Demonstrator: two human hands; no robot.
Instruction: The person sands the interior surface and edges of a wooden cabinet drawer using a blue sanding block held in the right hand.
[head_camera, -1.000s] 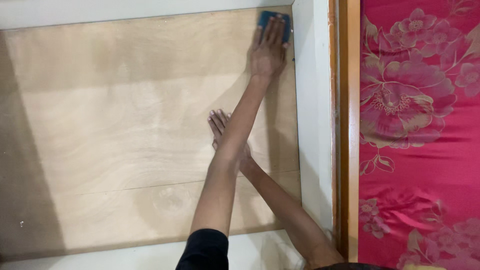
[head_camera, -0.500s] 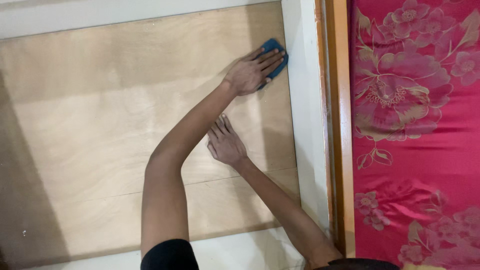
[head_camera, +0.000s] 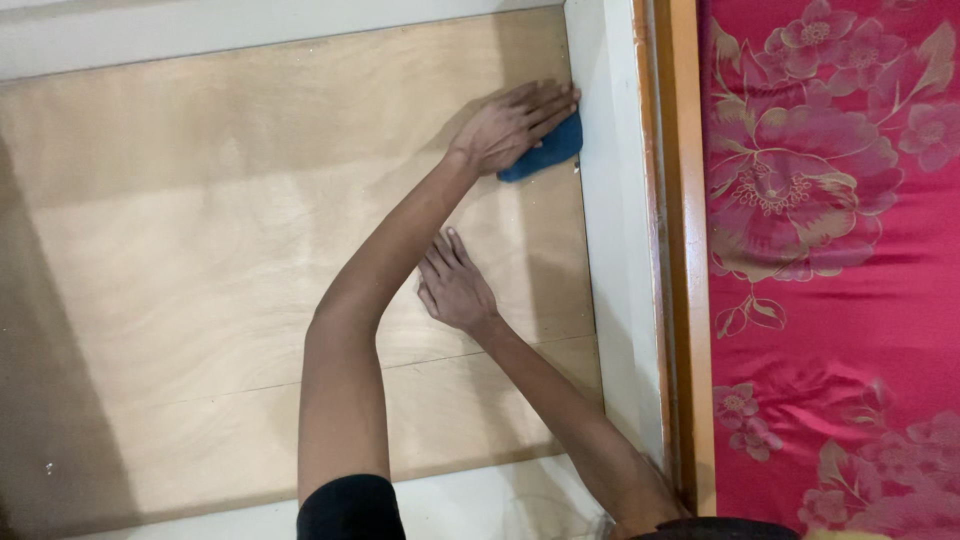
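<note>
My left hand (head_camera: 515, 122) reaches across over my right forearm and presses flat on a blue cloth (head_camera: 548, 153). The cloth lies on a pale plywood board (head_camera: 200, 250), tight against the white side wall (head_camera: 610, 200) on the right. Most of it is hidden under my palm, and its lower edge pokes out beneath my fingers. My right hand (head_camera: 455, 285) lies flat on the board below, fingers spread and pointing up-left, with nothing in it.
White panels frame the board along the top (head_camera: 250, 25) and the bottom (head_camera: 470, 500). An orange wooden rail (head_camera: 682, 250) runs beside the side wall. Right of that lies a red mattress (head_camera: 840, 300) with a flower pattern.
My left hand slid the cloth from the board's top right corner down along the side wall. My elbow swung out to the left, uncovering my right hand, which stayed put.
</note>
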